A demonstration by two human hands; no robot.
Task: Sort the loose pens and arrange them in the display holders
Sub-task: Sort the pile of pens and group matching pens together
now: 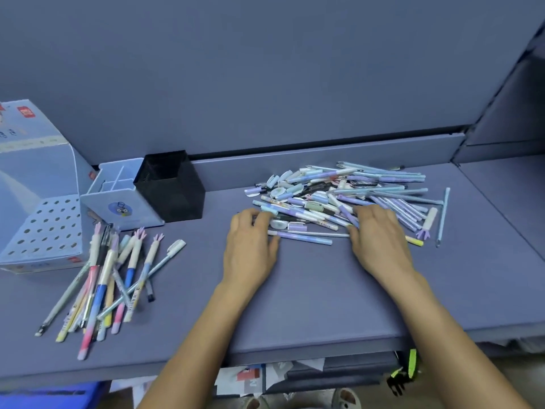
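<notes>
Both forearms reach forward from the near edge, palms down, bare.

Left hand (250,240): fingers bent at the knuckles, tips down on the near-left edge of the pile (348,196), thumb beside a lilac pen (303,238). Cannot tell whether it pinches anything.

Right hand (377,234): fingers fairly straight and spread, lying flat over pens at the pile's near side. Nothing gripped.

The pile is a loose, criss-crossed heap of slim pale blue and lilac barrels with stubby caps, lying mid-right on the matte grey-blue tabletop (295,296).

A second bunch (112,278) lies fanned out at the left, with pink, blue and yellow ends and some hand-shaped toppers.

Behind it stand three holders:
- a carton holder (50,228) with a sloped face of round holes
- a pale divided box (118,199)
- a square black mesh cup (171,187), touching the box
</notes>
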